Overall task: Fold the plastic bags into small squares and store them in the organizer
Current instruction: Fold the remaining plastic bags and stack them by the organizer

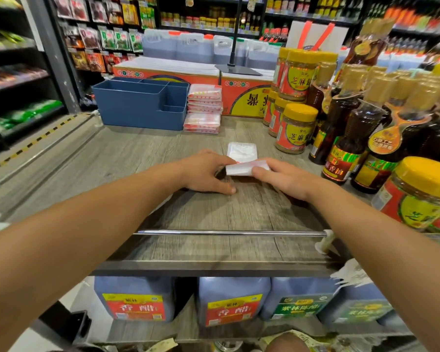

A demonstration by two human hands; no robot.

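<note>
left hand (205,171) and right hand (281,178) pinching a white folded plastic bag (241,160) on a grey wood-grain shelf (137,158), near a blue plastic compartmented organizer (140,107).

I have only one view to work from, a wide-angle camera worn on the person's head, looking forward and down over a wood-grain shelf top (201,214). It sits close: both forearms run in from the bottom corners, and the left hand (206,174) and right hand (282,179) meet near the middle of the frame. The lens bends the edges strongly, so the store shelving (18,80) on the left leans and blurs, and I cannot judge it well. Straight ahead the view reaches a blue organizer (140,107) and the aisle behind it.
</note>
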